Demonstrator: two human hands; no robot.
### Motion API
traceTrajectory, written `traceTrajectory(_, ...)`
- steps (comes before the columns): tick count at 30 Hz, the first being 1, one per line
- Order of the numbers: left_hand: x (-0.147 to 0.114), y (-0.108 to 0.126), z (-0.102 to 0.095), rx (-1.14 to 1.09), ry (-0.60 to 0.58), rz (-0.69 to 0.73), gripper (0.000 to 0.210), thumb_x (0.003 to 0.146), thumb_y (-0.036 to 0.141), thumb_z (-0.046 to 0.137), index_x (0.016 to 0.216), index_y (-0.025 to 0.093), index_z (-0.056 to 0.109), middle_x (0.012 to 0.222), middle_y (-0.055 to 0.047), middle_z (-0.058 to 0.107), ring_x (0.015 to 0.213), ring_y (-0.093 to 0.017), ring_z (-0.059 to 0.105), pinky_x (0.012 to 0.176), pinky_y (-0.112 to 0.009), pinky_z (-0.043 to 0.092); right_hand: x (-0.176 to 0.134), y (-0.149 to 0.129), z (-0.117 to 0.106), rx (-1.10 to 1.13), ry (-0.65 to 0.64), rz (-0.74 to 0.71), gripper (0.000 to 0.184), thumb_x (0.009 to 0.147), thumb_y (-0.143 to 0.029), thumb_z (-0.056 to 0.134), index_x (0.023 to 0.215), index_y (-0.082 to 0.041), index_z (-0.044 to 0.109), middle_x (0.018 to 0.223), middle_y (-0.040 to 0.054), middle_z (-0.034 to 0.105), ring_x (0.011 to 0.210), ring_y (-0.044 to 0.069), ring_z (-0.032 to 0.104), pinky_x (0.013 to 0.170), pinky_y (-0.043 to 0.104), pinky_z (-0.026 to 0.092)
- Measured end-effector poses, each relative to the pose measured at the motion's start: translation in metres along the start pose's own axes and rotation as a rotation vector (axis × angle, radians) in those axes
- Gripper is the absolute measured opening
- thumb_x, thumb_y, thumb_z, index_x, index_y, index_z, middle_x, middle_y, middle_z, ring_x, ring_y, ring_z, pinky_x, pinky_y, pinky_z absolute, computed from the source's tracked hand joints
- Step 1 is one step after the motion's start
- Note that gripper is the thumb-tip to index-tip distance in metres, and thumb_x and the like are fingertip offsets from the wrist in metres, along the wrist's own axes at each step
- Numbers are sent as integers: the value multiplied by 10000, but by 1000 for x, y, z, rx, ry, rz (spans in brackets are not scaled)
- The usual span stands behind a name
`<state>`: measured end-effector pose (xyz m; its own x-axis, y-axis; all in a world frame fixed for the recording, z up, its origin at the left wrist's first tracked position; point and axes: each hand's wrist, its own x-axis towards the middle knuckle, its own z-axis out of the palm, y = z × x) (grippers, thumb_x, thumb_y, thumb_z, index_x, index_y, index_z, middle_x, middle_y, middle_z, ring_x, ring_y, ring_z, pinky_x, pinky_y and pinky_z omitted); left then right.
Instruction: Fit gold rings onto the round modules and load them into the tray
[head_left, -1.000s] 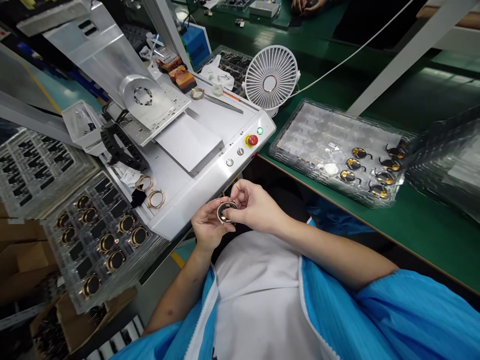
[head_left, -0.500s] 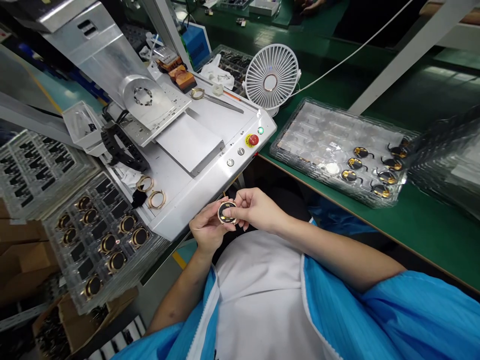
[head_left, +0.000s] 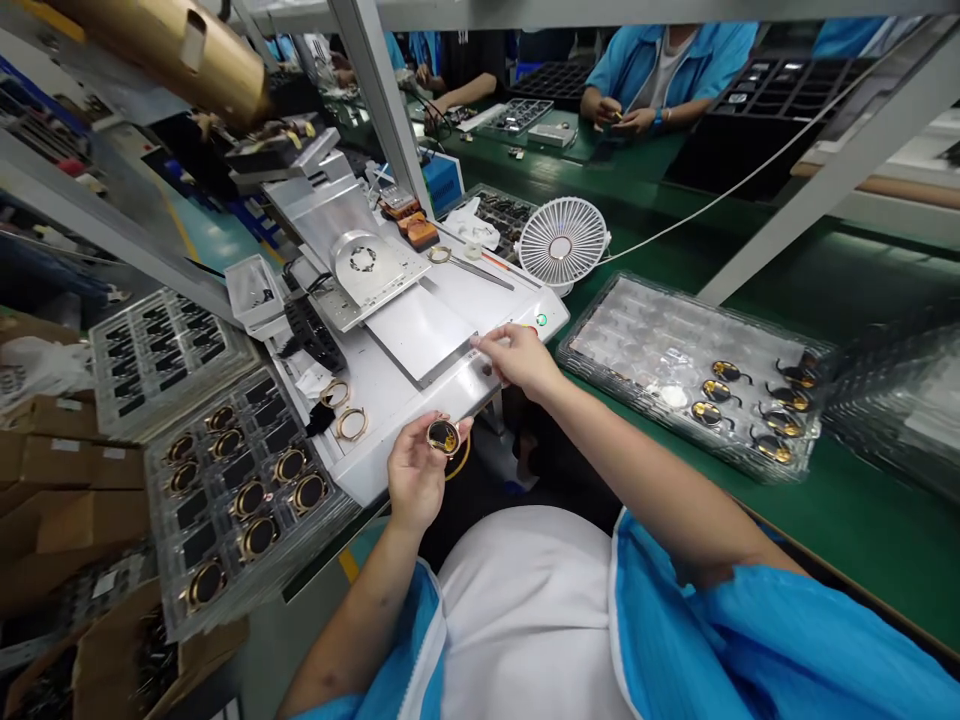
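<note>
My left hand (head_left: 415, 482) is closed around a round watch case (head_left: 443, 437) with a gold-coloured rim, tilted toward me. Its dark inside shows a yellow-gold patch. My right hand (head_left: 521, 358) is stretched out over the front edge of the white machine (head_left: 390, 455), apart from the watch case. The fingers of that hand are loosely bent, and I see nothing held in them. Farther back on the machine top lie metal tweezers (head_left: 480, 272). Two gold-coloured rings, a nearer ring (head_left: 352, 424) and a farther ring (head_left: 335, 393), rest at its left side.
A clear tray (head_left: 225, 545) at left holds several watch cases. On the green bench at right stands a stack of clear trays (head_left: 622, 345) with round black-and-gold parts. A white fan (head_left: 561, 243) stands behind the machine. Across the bench sits a person in blue (head_left: 720, 60).
My right hand has left the watch case and moved up and forward over the machine's edge. The left hand still holds the case. The view has tilted upward, showing people across the bench.
</note>
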<state>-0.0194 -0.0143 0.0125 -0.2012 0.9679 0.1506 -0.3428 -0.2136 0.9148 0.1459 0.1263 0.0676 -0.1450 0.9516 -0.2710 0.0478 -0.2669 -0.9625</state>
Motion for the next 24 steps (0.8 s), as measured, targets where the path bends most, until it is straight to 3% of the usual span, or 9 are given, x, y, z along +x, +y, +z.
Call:
traceTrajectory(2,2,8,0,35,-54,-16,614,741,439,902,1300,345,667,1138,-32,701,880,-219,794,816,-389,667,19,-10,2,-17,81,19,313,907,-343,800,816,-204,535,388,-86,484,315,102,413,342,198,308)
traceTrajectory(6,4,14,-1,155,-65,65,849,690,358,947,1436,327,542,1097,-49,705,839,-173,772,728,-274,644,27,-16,8,-22,82,-15,284,940,-207,719,739,-201,519,386,-87,466,316,89,403,357,192,308)
traceTrajectory(8,3,14,0,239,-45,135,859,685,286,953,1436,299,536,1100,-66,733,903,-180,769,774,-273,641,14,-13,8,13,56,-70,292,920,-245,739,737,-204,515,403,-92,478,323,82,410,365,185,320)
traceTrajectory(11,0,14,6,382,-19,241,880,705,210,933,1467,290,501,1145,-84,756,989,-191,765,858,-300,639,-19,-5,5,90,-100,-147,377,801,-391,843,728,-208,522,413,-92,482,331,85,422,360,185,311)
traceTrajectory(13,-1,13,11,474,-12,304,909,715,189,923,1496,289,468,1181,-95,760,1007,-192,767,894,-314,636,-45,1,3,98,-239,-135,419,730,-449,878,727,-204,539,421,-87,495,339,87,433,360,184,312)
traceTrajectory(16,-3,13,17,580,-19,354,905,745,189,901,1520,274,441,1218,-114,761,1041,-205,768,914,-328,637,-74,9,3,36,-364,-80,388,730,-446,862,735,-190,570,449,-68,543,363,85,456,382,180,343)
traceTrajectory(24,-6,11,18,694,-19,390,783,823,225,831,1510,223,456,1214,-134,766,1070,-224,765,901,-349,652,-89,14,8,-133,-300,-132,239,788,-327,763,714,-181,589,473,-67,533,401,74,448,434,185,331)
